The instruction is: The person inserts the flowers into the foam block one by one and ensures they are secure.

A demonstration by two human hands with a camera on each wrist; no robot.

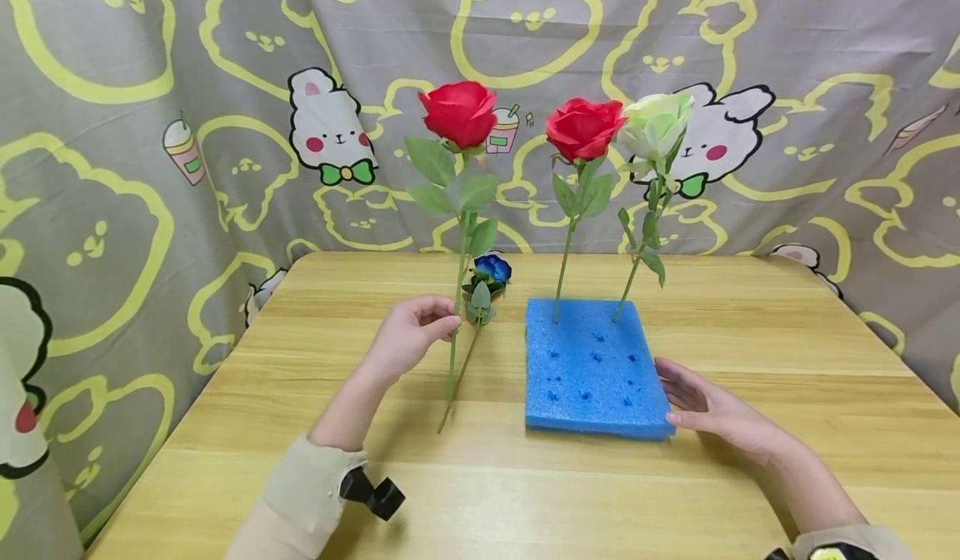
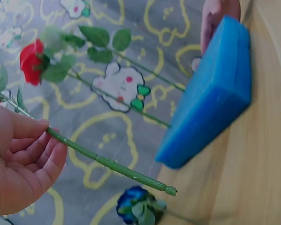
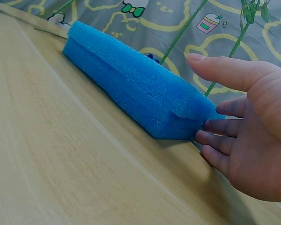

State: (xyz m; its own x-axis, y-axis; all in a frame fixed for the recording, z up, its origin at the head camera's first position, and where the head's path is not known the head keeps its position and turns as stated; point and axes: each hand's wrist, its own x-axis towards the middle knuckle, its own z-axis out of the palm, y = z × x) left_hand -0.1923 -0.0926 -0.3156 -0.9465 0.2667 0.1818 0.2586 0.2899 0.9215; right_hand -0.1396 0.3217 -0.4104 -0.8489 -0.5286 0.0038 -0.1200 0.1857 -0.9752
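My left hand (image 1: 412, 332) pinches the green stem of an upright red rose (image 1: 459, 116) between thumb and fingers. In the left wrist view the cut stem end (image 2: 170, 190) points down, clear of the table. A blue foam block (image 1: 592, 368) with several small holes lies to the right. Another red rose (image 1: 585, 129) and a pale green-white flower (image 1: 657, 127) stand in its far part. At the block's right side is my right hand (image 1: 720, 414), its fingers extended and fingertips right at the edge; the right wrist view shows the thumb raised above the foam.
A blue rose (image 1: 492, 270) lies on the wooden table (image 1: 480, 493), its stem toward me, just behind the held rose. A grey curtain (image 1: 525, 35) with yellow cartoon outlines hangs along the table's back and left.
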